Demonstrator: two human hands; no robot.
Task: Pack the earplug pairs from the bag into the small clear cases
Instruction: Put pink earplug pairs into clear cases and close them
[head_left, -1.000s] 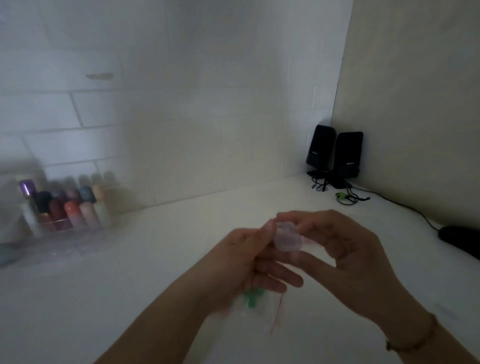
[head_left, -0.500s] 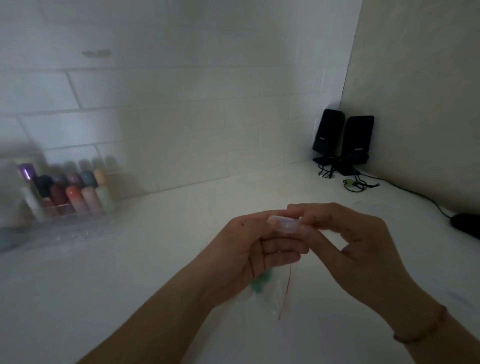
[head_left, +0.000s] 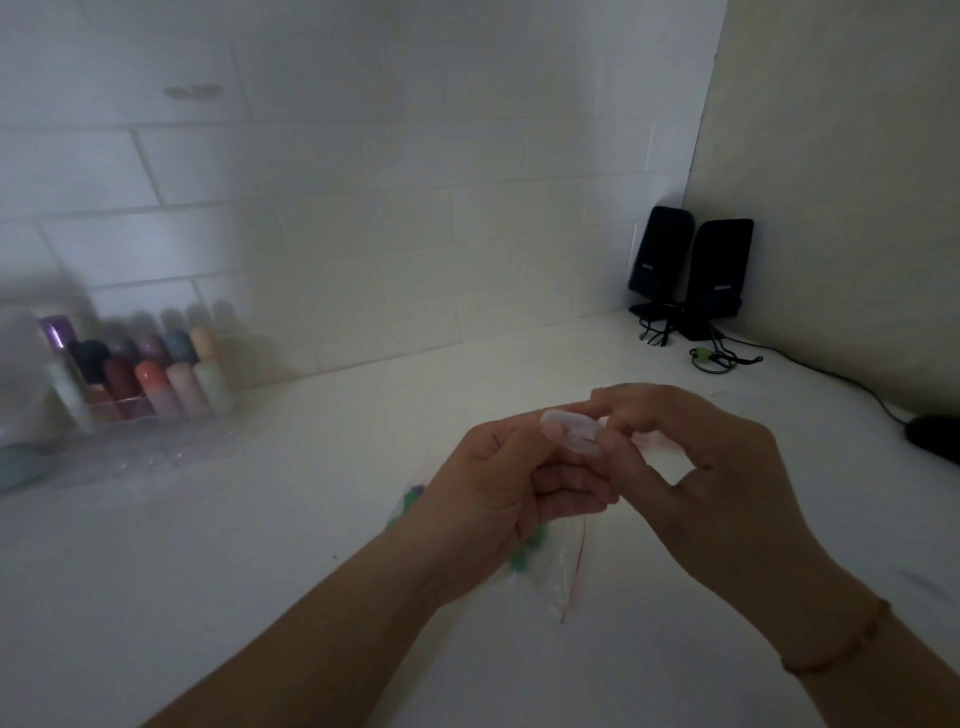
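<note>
- Small clear case (head_left: 571, 434): translucent, rounded, pinched between fingertips of both hands above the white counter; open or closed cannot be told.
- Clear bag (head_left: 550, 566): lies on counter beneath the hands, red seal line, blurred green earplugs (head_left: 522, 558) inside.

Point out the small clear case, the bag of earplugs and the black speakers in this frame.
small clear case (head_left: 571, 430), head view, its top face between both hands.
bag of earplugs (head_left: 550, 564), head view, clear plastic below the left hand.
black speakers (head_left: 719, 270), head view, front of the nearer one.

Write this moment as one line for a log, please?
left hand: holds clear case | right hand: pinches same case | bag: under hands on counter | case contents: cannot tell
</note>
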